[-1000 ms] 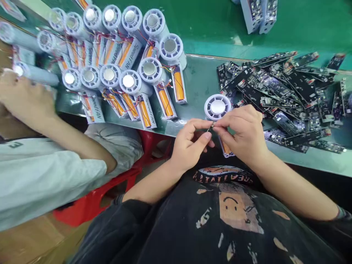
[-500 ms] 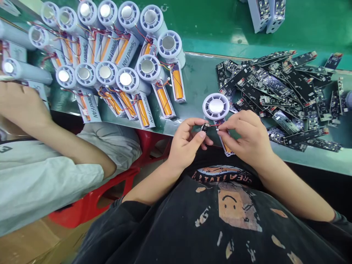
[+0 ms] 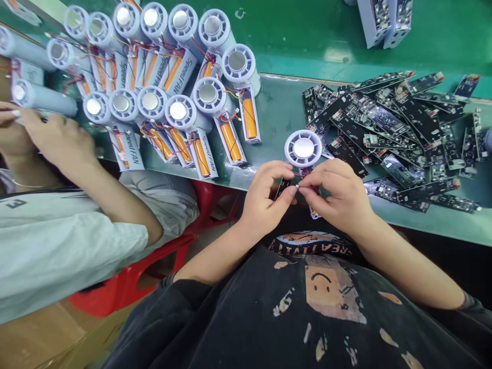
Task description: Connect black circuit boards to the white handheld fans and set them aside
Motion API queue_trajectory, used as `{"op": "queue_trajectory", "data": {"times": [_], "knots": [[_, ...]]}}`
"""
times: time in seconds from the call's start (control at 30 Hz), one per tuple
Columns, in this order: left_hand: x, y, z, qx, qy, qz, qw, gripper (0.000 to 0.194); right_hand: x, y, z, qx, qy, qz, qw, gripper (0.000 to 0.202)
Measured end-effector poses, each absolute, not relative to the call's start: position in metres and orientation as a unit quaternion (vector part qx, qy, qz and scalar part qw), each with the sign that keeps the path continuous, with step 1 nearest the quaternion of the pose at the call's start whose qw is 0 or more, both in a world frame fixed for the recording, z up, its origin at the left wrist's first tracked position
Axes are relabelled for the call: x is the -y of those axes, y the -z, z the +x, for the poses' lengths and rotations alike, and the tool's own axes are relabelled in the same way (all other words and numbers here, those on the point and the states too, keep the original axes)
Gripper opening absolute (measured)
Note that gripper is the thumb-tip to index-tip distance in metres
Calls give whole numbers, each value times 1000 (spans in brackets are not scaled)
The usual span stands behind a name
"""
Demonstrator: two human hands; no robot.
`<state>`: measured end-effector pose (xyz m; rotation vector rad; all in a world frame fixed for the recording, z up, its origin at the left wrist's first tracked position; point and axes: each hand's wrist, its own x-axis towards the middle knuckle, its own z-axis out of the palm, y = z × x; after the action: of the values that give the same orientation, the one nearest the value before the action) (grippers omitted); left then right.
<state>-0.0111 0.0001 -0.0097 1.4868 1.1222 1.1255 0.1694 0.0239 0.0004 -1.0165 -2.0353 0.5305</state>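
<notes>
My left hand (image 3: 267,197) holds a small black circuit board (image 3: 282,187) between thumb and fingers. The fingertips of my right hand (image 3: 338,192) pinch a small white connector (image 3: 297,187) at the board's end, against my left thumb. Red wires show between the hands. Just beyond them stands a fan unit with a pale round grille and silver centre (image 3: 303,147). Its open handle, with an orange battery (image 3: 315,212), is partly hidden behind my right hand.
Many fan units (image 3: 207,93) with orange batteries crowd the table's left. A heap of black circuit boards (image 3: 384,120) lies at right. Pale housings (image 3: 378,25) stand at the back. A person's hand (image 3: 63,141) is at far left, near a red stool (image 3: 115,292).
My fingertips have come closer together, and the connector is now at the board's end. The board is turned more upright. The other person's hands have moved at left.
</notes>
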Motion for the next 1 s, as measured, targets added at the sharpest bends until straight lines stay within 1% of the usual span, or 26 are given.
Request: {"op": "queue_trajectory", "data": {"times": [0.07, 0.1, 0.23, 0.3, 0.4, 0.6, 0.73, 0.93, 1.0], "knots": [[1, 12, -9, -449, -477, 566, 500, 27, -24, -2, 170, 792, -210, -407, 404, 7], [1, 12, -8, -447, -479, 553, 514, 28, -24, -3, 169, 787, -204, -413, 411, 8], [0, 12, -6, -448, -473, 547, 525, 18, -21, -6, 166, 782, -146, -453, 403, 11], [0, 11, -6, -452, -477, 559, 505, 17, -20, -6, 164, 781, -112, -475, 390, 13], [-1, 11, -5, -460, -474, 584, 472, 17, -20, -6, 163, 772, -85, -495, 389, 11], [-1, 11, -5, -466, -472, 616, 425, 17, -22, -6, 163, 787, -161, -471, 364, 12], [-2, 8, -4, -470, -469, 635, 395, 17, -23, -8, 162, 773, -184, -459, 398, 12], [-4, 3, -4, -460, -469, 680, 324, 16, -21, -7, 159, 772, -145, -480, 392, 14], [-3, 3, -3, -459, -470, 685, 316, 16, -20, -5, 159, 771, -131, -478, 401, 14]]}}
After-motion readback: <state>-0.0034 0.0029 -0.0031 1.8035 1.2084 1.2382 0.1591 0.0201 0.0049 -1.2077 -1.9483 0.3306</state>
